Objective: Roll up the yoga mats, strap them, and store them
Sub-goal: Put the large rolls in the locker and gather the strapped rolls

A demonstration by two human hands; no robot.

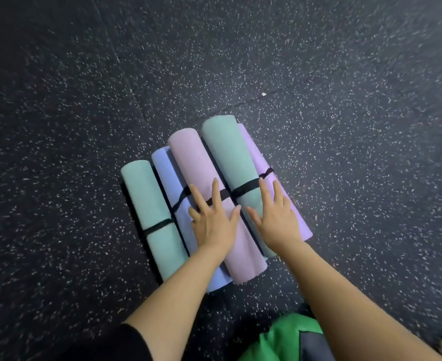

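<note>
Green fabric (285, 337) lies nearest. Left hand (212, 223), fingers (216, 191) spread, rests on the pink mat (199, 162); right hand (277, 218), also spread, on the neighbouring teal mat (227, 152).

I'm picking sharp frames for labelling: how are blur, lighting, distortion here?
Head view: the speckled floor streaks with motion blur toward the edges; the rolled mats, left hand and right hand are fairly sharp; lighting is dim, top-left corner darkest; wide-angle stretch lengthens forearms.
</note>
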